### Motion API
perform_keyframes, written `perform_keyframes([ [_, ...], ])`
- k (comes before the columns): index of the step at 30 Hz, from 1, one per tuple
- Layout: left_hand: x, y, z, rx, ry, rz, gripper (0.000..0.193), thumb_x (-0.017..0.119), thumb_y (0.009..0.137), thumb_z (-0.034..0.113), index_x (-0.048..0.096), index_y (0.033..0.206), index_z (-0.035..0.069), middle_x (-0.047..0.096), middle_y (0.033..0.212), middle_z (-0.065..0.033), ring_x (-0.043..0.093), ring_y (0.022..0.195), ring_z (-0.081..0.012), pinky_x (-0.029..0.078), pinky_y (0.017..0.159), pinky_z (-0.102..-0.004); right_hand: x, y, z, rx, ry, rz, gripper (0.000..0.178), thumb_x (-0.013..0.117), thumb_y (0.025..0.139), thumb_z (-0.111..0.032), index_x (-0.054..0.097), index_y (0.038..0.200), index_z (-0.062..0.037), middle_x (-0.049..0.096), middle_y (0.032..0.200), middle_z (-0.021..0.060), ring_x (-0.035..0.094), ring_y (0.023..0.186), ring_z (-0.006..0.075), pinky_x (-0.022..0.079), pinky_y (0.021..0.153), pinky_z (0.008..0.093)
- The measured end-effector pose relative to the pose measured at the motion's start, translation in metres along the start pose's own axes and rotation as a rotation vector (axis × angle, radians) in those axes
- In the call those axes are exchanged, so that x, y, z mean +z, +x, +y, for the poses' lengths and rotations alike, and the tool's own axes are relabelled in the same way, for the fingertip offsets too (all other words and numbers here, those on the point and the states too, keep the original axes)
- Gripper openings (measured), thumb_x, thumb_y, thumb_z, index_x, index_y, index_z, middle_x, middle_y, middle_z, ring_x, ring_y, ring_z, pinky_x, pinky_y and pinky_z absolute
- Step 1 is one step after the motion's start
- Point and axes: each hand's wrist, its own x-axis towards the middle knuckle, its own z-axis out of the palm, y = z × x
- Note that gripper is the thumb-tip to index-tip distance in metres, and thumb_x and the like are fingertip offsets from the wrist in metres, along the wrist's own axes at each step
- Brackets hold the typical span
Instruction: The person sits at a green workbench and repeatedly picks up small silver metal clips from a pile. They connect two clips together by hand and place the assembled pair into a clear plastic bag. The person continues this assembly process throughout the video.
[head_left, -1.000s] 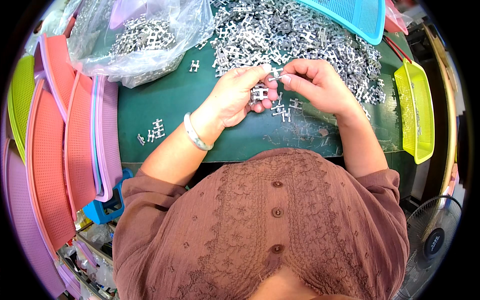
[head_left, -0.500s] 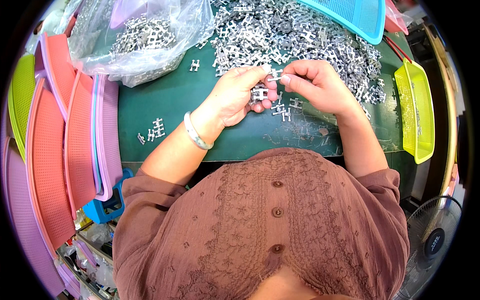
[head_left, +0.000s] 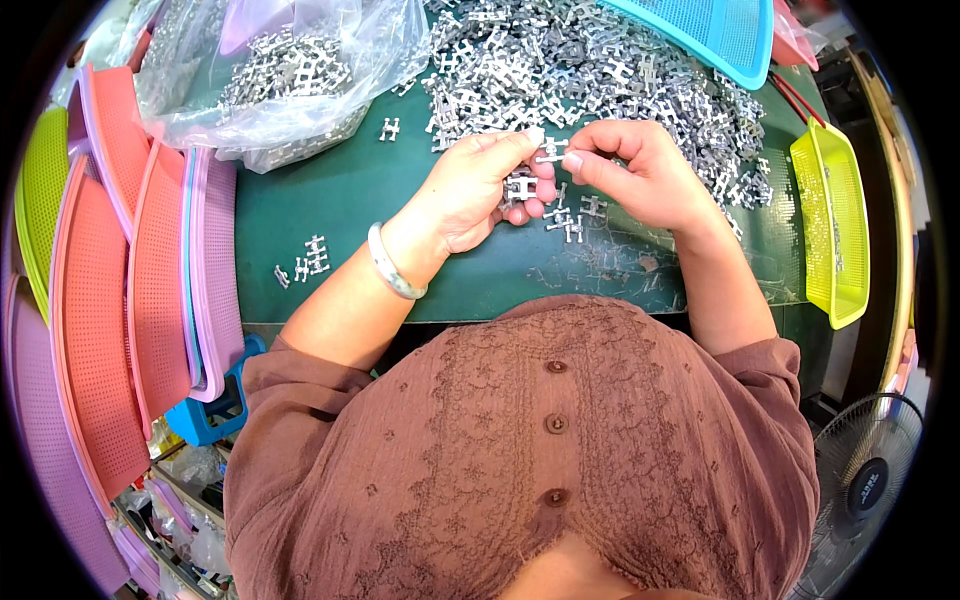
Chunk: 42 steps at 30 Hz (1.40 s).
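Note:
Over the green table (head_left: 450, 285), my left hand (head_left: 480, 190) is closed, with an H-shaped metal part (head_left: 521, 187) lying against its curled fingers. Between my two hands sits another small metal part (head_left: 552, 150), pinched by my left thumb and fingertips. My right hand (head_left: 635, 175) grips that same part's near end between thumb and forefinger. Several loose metal parts (head_left: 566, 224) lie on the table just below my hands. Behind them spreads a large heap of like grey parts (head_left: 600, 75).
A clear plastic bag (head_left: 290, 90) of metal parts stands at the far left. Stacked orange and purple baskets (head_left: 100, 330) line the left side. A blue basket (head_left: 710, 40) leans over the heap; a yellow-green basket (head_left: 835, 220) sits at the right edge, above a fan (head_left: 868, 485).
Almost nothing differs. Both hands keep their places and their hold on the metal part.

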Motion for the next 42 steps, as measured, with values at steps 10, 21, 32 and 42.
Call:
perform_keyframes([
  [10, -0.0007, -0.0005, -0.0001, 0.021, 0.0, -0.011, 0.028, 0.05, 0.088, 0.031, 0.054, 0.077, 0.006, 0.056, 0.067, -0.0065, 0.052, 0.054, -0.0129, 0.037, 0.044, -0.021, -0.0032, 0.0007, -0.0015, 0.044, -0.045, -0.063, 0.013, 0.057, 0.081, -0.01, 0.06, 0.081, 0.0025, 0.057, 0.07, 0.0022, 0.051, 0.066, 0.0069, 0.042, 0.059, 0.0222],
  [21, 0.0007, -0.002, 0.0003, 0.029, 0.029, -0.011, 0.029, 0.051, 0.087, 0.032, 0.054, 0.076, 0.006, 0.057, 0.067, -0.0064, 0.051, 0.053, -0.0122, 0.037, 0.044, -0.0202, -0.0004, 0.0009, 0.0033, 0.004, -0.051, -0.033, 0.014, 0.057, 0.081, -0.011, 0.06, 0.08, 0.0024, 0.054, 0.063, 0.0003, 0.046, 0.06, 0.0058, 0.039, 0.054, 0.0228],
  [32, 0.0, -0.002, -0.0006, 0.043, 0.052, -0.028, 0.029, 0.051, 0.088, 0.032, 0.055, 0.076, 0.006, 0.057, 0.066, -0.006, 0.052, 0.053, -0.0116, 0.038, 0.043, -0.0196, -0.0022, 0.0009, 0.0019, 0.038, -0.069, -0.068, 0.013, 0.056, 0.081, -0.01, 0.059, 0.083, 0.0028, 0.057, 0.071, 0.0029, 0.051, 0.067, 0.0081, 0.042, 0.061, 0.0231],
  [42, 0.001, -0.0027, 0.001, 0.026, 0.047, -0.015, 0.021, 0.05, 0.085, 0.022, 0.056, 0.074, 0.005, 0.057, 0.067, -0.0063, 0.052, 0.053, -0.0116, 0.039, 0.045, -0.0195, 0.0001, 0.0011, 0.0043, -0.026, -0.047, 0.007, 0.014, 0.057, 0.081, -0.012, 0.06, 0.082, 0.0017, 0.052, 0.062, -0.0004, 0.044, 0.059, 0.0052, 0.038, 0.053, 0.0229],
])
